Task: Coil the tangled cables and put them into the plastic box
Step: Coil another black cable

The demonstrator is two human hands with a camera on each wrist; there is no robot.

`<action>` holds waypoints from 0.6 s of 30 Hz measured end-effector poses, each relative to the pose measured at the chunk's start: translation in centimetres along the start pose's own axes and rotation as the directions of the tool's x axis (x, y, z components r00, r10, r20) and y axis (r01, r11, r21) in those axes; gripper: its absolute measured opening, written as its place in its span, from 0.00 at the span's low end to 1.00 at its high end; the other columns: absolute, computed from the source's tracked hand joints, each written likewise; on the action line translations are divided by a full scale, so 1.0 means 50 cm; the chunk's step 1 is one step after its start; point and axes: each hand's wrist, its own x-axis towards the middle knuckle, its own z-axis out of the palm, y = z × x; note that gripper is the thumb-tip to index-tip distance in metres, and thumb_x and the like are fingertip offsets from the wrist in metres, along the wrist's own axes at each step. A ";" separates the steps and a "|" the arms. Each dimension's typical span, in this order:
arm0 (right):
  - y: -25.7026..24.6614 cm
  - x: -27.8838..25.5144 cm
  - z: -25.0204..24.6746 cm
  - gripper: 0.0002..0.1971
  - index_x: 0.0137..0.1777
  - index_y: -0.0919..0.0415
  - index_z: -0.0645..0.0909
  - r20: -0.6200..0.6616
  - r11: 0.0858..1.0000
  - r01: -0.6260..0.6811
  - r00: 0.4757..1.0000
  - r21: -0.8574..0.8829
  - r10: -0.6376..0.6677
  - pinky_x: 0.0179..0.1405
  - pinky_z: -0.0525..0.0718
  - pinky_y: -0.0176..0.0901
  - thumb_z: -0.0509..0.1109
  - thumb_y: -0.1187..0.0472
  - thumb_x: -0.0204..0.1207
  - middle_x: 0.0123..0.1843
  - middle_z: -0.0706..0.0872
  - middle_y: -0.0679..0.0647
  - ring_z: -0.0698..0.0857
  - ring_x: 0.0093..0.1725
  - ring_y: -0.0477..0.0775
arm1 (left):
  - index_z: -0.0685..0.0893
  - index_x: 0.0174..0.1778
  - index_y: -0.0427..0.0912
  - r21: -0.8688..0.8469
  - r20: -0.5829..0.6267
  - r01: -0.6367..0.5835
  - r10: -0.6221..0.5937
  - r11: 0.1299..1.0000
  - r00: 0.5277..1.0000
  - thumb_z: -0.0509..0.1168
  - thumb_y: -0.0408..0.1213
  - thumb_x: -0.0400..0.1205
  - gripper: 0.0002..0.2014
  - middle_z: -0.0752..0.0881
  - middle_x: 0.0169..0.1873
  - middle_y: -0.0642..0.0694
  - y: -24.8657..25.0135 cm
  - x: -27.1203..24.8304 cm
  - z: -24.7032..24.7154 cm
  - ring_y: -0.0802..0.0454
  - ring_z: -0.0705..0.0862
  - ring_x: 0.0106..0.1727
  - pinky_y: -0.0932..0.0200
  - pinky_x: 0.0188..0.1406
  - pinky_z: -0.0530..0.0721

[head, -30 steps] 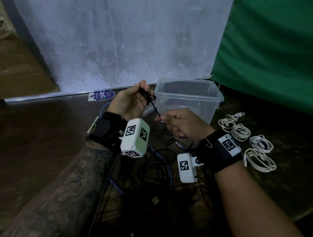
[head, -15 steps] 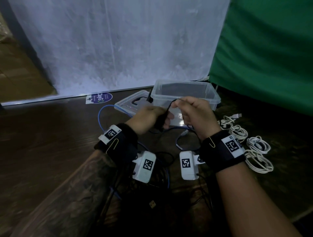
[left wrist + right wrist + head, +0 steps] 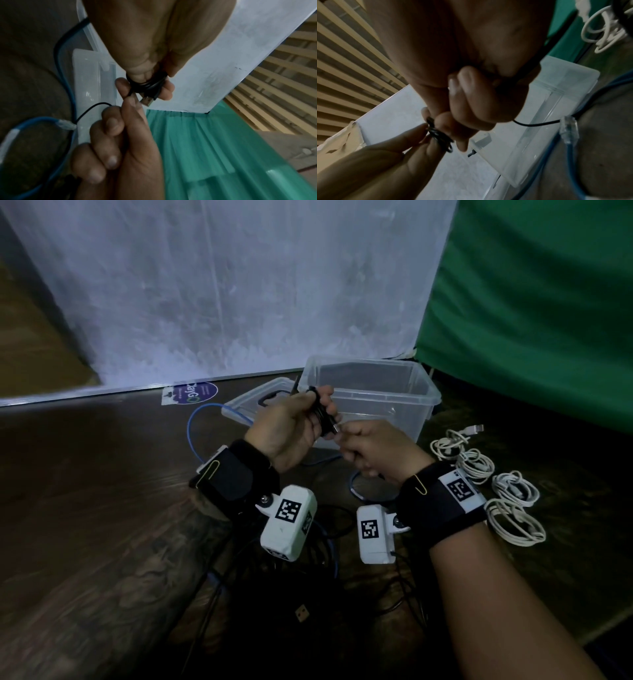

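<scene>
Since half a second ago the left hand [image 3: 294,426] has rolled palm-up and lifted, and the right hand [image 3: 373,450] has dropped just below and right of it, both in front of the clear plastic box [image 3: 421,402]. The left fingers [image 3: 164,88] and thumb are curled round a small coil of thin black cable [image 3: 147,82], its loops wound about the fingertips and its metal USB plug [image 3: 146,100] poking out of the bundle. The right hand pinches the cable's loose strand [image 3: 537,123] between thumb and forefinger right beside the coil, the other fingers clenched; the strand trails down toward the floor. The box stands open on the dark wooden floor [image 3: 102,491] behind the hands, with its clear lid [image 3: 246,405] lying flat at its left. A blue network cable [image 3: 193,436] curves along the floor left of the box and passes under the hands. Right of the box lie several coiled white cables [image 3: 510,508]. Nearer than the box, beneath the wrists, more dark cables [image 3: 329,546] lie tangled.
</scene>
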 end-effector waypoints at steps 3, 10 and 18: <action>-0.001 -0.008 -0.003 0.12 0.60 0.65 0.88 0.088 0.999 -0.004 0.996 -0.039 0.007 0.17 0.63 0.33 0.68 0.59 0.84 0.27 0.76 0.51 0.66 0.18 0.43 | 0.78 0.55 0.32 0.067 -0.075 -0.072 0.077 0.995 0.994 0.49 0.29 0.89 0.12 0.80 0.35 0.45 -0.001 0.007 -0.018 0.51 0.82 0.38 0.56 0.50 0.86; -0.032 -0.032 -0.001 0.12 0.54 0.69 0.89 0.084 0.985 0.163 0.984 -0.054 -0.158 0.20 0.62 0.32 0.66 0.62 0.86 0.18 0.72 0.40 0.67 0.17 0.38 | 0.84 0.53 0.33 0.806 0.073 -0.126 0.114 0.578 0.991 0.56 0.29 0.88 0.11 0.86 0.40 0.43 0.005 0.009 -0.055 0.55 0.85 0.39 0.61 0.47 0.83; -0.027 -0.022 -0.014 0.10 0.37 0.66 0.84 -0.287 0.936 0.350 0.900 0.028 -0.328 0.27 0.74 0.24 0.73 0.65 0.80 0.22 0.82 0.41 0.78 0.22 0.35 | 0.85 0.50 0.29 0.713 0.175 0.071 -0.275 0.698 0.945 0.56 0.40 0.80 0.18 0.83 0.33 0.39 0.020 -0.026 -0.009 0.45 0.83 0.35 0.54 0.44 0.80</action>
